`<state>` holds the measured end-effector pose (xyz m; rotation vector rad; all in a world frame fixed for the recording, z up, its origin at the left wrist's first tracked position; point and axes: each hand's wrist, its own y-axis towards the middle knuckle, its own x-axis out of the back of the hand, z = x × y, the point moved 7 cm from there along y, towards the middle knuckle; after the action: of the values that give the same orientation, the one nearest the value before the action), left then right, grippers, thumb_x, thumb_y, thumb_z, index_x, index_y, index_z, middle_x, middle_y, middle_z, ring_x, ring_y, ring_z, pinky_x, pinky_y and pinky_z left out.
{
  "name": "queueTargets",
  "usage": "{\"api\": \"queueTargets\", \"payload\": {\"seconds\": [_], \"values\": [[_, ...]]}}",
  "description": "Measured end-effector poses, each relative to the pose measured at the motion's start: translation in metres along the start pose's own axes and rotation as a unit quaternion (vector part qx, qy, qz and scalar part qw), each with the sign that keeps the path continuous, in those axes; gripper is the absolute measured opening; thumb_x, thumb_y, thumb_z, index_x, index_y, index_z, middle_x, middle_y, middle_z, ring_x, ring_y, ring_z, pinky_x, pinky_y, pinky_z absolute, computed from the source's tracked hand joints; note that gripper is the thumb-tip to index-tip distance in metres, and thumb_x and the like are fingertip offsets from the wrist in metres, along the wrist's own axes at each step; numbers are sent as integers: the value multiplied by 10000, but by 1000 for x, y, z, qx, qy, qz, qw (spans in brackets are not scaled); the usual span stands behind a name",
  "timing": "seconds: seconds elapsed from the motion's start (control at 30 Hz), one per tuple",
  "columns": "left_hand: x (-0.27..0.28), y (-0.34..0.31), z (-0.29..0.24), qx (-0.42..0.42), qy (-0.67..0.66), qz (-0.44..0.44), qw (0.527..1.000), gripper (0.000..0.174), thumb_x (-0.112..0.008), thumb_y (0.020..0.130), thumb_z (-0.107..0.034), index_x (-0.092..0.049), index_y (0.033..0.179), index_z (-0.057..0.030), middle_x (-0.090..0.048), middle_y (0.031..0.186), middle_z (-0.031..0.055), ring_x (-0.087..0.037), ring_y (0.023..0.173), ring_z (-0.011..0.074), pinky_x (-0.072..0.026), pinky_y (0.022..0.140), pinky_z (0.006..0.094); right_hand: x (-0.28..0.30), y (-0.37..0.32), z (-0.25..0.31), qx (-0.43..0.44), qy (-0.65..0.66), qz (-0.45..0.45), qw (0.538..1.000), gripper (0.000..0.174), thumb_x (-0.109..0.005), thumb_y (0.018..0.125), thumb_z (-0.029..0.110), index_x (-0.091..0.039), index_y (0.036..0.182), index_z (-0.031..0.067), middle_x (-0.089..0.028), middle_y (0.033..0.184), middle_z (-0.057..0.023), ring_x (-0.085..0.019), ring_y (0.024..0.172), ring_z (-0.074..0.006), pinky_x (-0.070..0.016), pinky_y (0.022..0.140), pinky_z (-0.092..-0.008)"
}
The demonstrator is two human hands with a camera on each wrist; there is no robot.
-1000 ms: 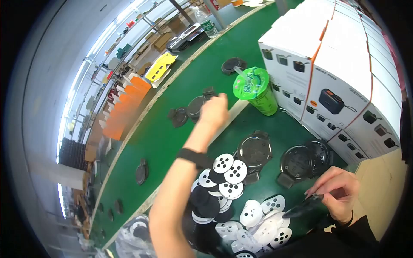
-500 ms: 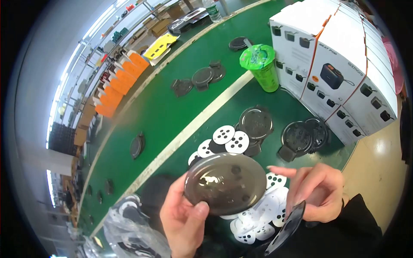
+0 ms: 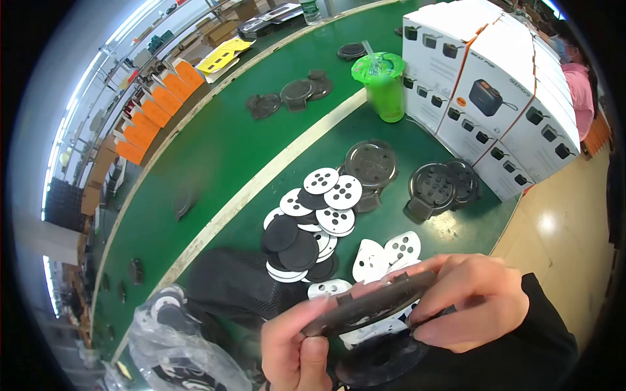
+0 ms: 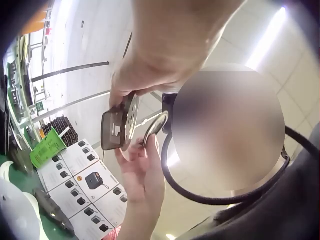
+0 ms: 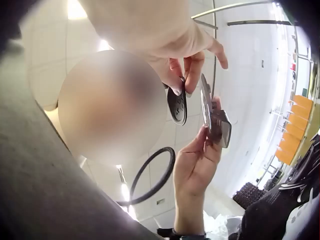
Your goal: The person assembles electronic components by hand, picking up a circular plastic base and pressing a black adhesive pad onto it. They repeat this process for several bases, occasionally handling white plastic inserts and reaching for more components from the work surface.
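I had the green table (image 3: 225, 153) curving away to a worn far edge, a pale strip (image 3: 287, 158) cutting across it; the widest gaps lay beyond that strip, among scattered dark covers (image 3: 297, 94). The right edge slanted past the right hand (image 3: 479, 303), with shiny floor (image 3: 548, 228) beyond.

A tall block of smooth white boxes (image 3: 495, 104) closed off the far right, and past it sat a person in pink (image 3: 578, 98). Crinkled clear plastic bag (image 3: 182, 348) and black mesh cloth (image 3: 235, 280) crowded my near left. A glossy green cup (image 3: 386, 88) with a straw stood just beside the boxes.

The left hand (image 3: 287, 352) had its fingers clamped on the rim of a round, see-through brownish cover (image 3: 372, 303) with a squarish tab. I saw it tilted, raised above the near part of the table. The right hand's fingers pinched a thin black disc (image 5: 177, 107) by its edge, one finger pointing outward; the wrist views showed disc and cover facing each other, apart.

Beyond the hands, flat white discs (image 3: 342, 192) with round holes overlapped matte black rounds (image 3: 298, 251) in a loose heap.
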<state>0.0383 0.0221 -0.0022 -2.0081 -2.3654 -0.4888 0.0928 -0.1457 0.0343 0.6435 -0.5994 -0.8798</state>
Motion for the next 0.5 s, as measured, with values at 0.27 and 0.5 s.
{"api": "queueTargets", "payload": {"seconds": [0.27, 0.5], "values": [[-12, -8, -3, -169, -185, -47, 967, 247, -454, 930, -184, -311, 1103, -80, -559, 960, 293, -625, 824, 373, -463, 861, 507, -6, -3, 16, 15, -40, -45, 998, 157, -666, 715, -33, -607, 838, 44, -535, 781, -87, -538, 589, -154, -541, 745, -529], [-4, -22, 8, -128, -112, -24, 985, 220, -428, 918, -135, -287, 1085, -109, -551, 957, 225, -626, 805, 376, -447, 895, 508, -5, 4, 34, 98, -107, -103, 984, 249, -664, 596, -84, -537, 799, -19, -507, 749, -134, -501, 498, -173, -553, 686, -519]]}}
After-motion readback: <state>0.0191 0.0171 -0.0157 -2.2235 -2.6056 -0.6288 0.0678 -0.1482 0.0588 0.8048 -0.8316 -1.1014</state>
